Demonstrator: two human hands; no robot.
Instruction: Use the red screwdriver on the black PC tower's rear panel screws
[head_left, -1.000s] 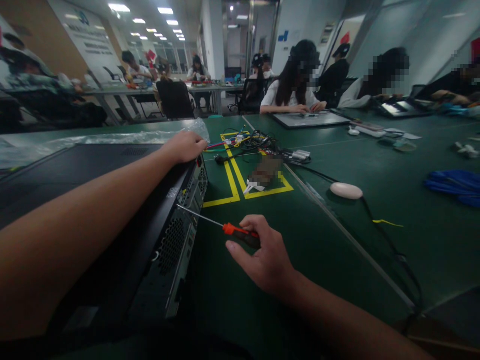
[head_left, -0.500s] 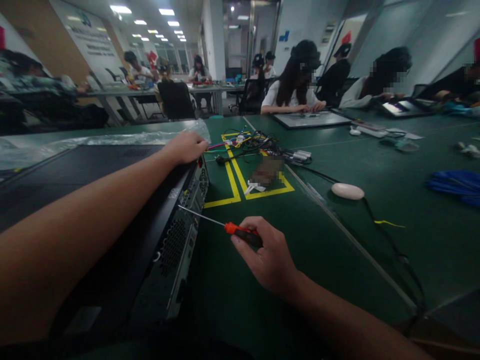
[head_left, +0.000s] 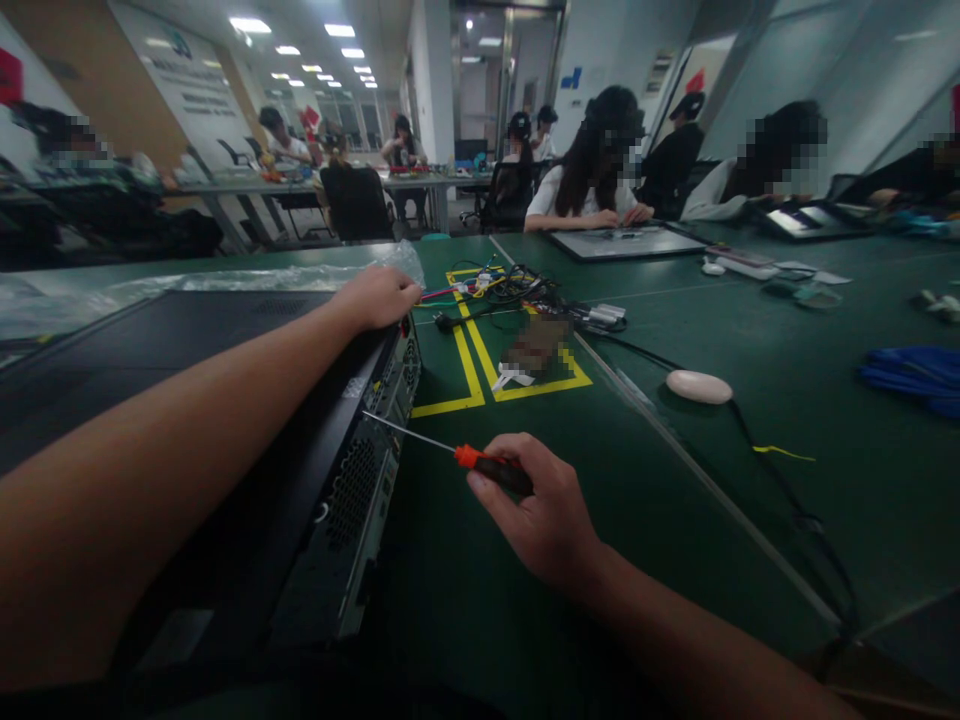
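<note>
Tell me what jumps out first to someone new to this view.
The right hand holds an orange-handled screwdriver, its tip at the back panel of a black case lying on the green table. The left hand rests on the case's far corner; tangled cables lie beyond.

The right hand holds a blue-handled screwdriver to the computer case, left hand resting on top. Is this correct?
Not blue: the head view shows the screwdriver handle orange-red and black. The right hand holds it to the computer case, left hand on top.
</note>
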